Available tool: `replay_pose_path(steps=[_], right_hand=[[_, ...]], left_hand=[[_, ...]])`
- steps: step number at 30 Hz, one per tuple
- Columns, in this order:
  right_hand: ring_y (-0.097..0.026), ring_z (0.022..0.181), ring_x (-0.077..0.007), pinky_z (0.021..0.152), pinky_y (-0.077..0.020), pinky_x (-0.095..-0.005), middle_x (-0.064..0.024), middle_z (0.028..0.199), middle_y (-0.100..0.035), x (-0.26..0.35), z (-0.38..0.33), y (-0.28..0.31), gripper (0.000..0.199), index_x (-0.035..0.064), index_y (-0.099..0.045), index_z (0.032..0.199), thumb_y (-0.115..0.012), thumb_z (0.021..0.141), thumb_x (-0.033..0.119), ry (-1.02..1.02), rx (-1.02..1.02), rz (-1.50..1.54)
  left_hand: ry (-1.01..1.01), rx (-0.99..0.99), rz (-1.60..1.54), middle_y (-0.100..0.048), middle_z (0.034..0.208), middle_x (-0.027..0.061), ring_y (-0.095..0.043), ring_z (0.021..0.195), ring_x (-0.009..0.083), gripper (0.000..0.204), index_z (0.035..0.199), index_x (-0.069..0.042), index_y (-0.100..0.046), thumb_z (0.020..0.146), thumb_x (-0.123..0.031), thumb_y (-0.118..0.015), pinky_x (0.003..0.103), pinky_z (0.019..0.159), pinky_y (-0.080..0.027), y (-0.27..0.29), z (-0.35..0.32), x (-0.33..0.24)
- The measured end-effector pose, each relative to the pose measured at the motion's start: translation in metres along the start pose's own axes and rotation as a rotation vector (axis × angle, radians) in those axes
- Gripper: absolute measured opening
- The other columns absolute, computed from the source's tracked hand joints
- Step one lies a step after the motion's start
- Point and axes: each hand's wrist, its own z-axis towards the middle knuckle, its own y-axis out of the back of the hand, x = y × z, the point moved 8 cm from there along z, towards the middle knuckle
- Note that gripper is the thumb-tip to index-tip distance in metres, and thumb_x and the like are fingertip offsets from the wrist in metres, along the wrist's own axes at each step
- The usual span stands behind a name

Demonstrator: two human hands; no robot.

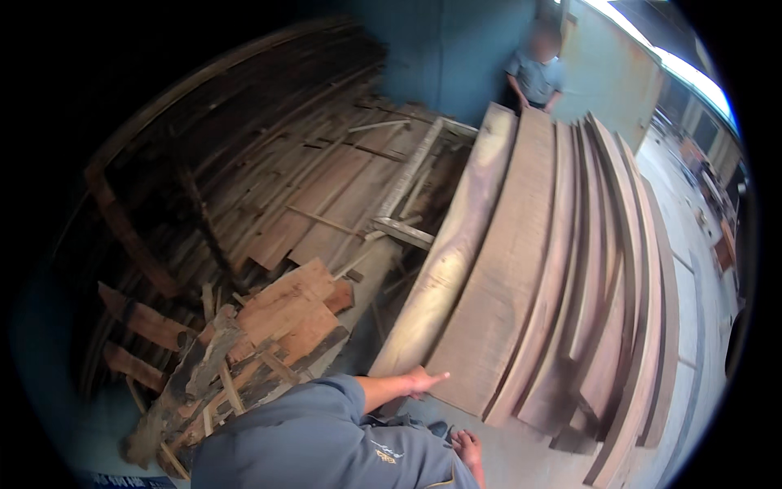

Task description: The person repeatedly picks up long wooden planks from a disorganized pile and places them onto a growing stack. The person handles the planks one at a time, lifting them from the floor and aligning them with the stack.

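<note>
My left hand (425, 381) reaches out from a grey-blue sleeve and rests against the near end of a long pale plank (456, 244), index finger stretched to the right. That plank is the leftmost of a stack of long brown boards (562, 269) leaning side by side on edge. Lower down, my right hand (469, 447) hangs just above the concrete floor in front of the stack, only partly seen, with nothing visibly in it. My own grey-blue shirt (326, 448) fills the bottom of the view.
A person in a grey-blue shirt (535, 75) stands at the far end of the boards by a blue wall. To the left lie a heap of broken offcuts (261, 334) and stacked dark timber (269, 138). Concrete floor (692, 310) runs along the right.
</note>
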Motion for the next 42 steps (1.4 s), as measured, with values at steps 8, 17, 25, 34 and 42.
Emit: replay_pose_path(steps=[8,17,25,34,42], right_hand=[[-0.059,0.121,-0.0435,0.099,-0.0510,-0.0575,-0.0261,0.148,-0.045,0.007,0.044,-0.015,0.094,0.0022,-0.017,0.159,-0.064,0.098,0.056,-0.150,0.073,0.237],[-0.059,0.117,-0.0455,0.096,-0.0535,-0.0593,-0.0283,0.150,-0.040,0.028,0.057,-0.040,0.097,0.0033,-0.017,0.159,-0.061,0.097,0.064,-0.231,0.044,0.368],[-0.048,0.133,-0.0415,0.110,-0.0407,-0.0588,-0.0202,0.157,-0.037,0.013,0.090,-0.031,0.092,0.0106,-0.021,0.161,-0.046,0.098,0.073,-0.265,0.156,0.366],[-0.036,0.147,-0.0445,0.116,-0.0381,-0.0557,-0.0244,0.165,-0.027,0.044,0.048,-0.061,0.093,-0.0021,-0.017,0.161,-0.043,0.103,0.066,-0.119,0.100,0.292],[-0.043,0.143,-0.0411,0.114,-0.0404,-0.0553,-0.0218,0.163,-0.033,0.038,0.056,-0.056,0.087,0.0072,-0.019,0.162,-0.042,0.104,0.066,-0.124,0.076,0.309]], left_hand=[[0.037,0.101,0.071,-0.070,0.104,0.0256,-0.068,0.071,0.0288,0.117,0.124,0.023,-0.058,0.081,-0.086,-0.061,0.042,0.065,-0.060,-0.002,0.003,-0.002],[-0.048,-0.020,0.045,-0.073,0.093,0.0234,-0.072,0.069,0.0283,0.109,0.114,0.017,-0.066,0.081,-0.087,-0.059,0.042,0.058,-0.057,0.008,-0.012,-0.009],[-0.103,-0.148,0.371,-0.072,0.111,0.0277,-0.072,0.097,0.0386,0.105,0.115,0.010,-0.070,0.082,-0.088,-0.053,0.048,0.083,-0.057,0.012,0.000,-0.001],[-0.128,-0.068,0.462,-0.067,0.128,0.0266,-0.065,0.120,0.0413,0.089,0.127,0.005,-0.065,0.091,-0.076,-0.055,0.054,0.099,-0.052,0.021,-0.030,-0.011],[-0.189,-0.151,0.429,-0.067,0.127,0.0257,-0.065,0.119,0.0423,0.076,0.128,0.003,-0.061,0.093,-0.065,-0.060,0.055,0.100,-0.050,0.021,-0.030,0.007]])
